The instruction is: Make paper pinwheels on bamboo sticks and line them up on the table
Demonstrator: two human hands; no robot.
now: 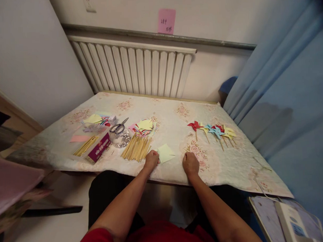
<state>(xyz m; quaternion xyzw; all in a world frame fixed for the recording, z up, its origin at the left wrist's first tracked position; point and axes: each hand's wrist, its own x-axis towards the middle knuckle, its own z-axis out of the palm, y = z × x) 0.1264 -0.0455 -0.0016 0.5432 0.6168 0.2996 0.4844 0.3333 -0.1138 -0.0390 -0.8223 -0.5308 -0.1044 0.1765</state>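
left hand (151, 159): curled into a fist at the near edge of the bench (231, 161), knuckles down, touching the corner of a pale yellow-green paper square (165, 153); whether the grip pinches the paper or merely rests on it cannot be told from this angle
right hand (190, 163): also fisted, resting on the cloth just right of the paper square; grip closed, nothing seen in it, though something small could be hidden inside
paper square: lies flat between the two hands, near the bench front, not visibly cut or folded
finished pieces: a row of paper pinwheels on sticks (213, 131), red, blue and yellow, lying right of centre, well apart from both hands; several look done, exact count unclear
stick supply: a loose bundle of wooden sticks (136, 149) just left of the left hand; a second lot (85, 146) beside a purple box (99, 148)
paper supply: a stack of coloured squares (143, 127) behind the sticks, more sheets (98, 119) at far left
tools: scissors (118, 127) resting over a clear bag of small shiny bits (121, 139), untouched
progress, judged: a handful of pinwheels made, plenty of sticks and paper left; the square at hand reads as a new one barely started, so the batch seems well short of finished
surroundings: radiator (133, 70) behind the bench, pink note (166, 21) on the wall, blue curtain (282, 78) at right
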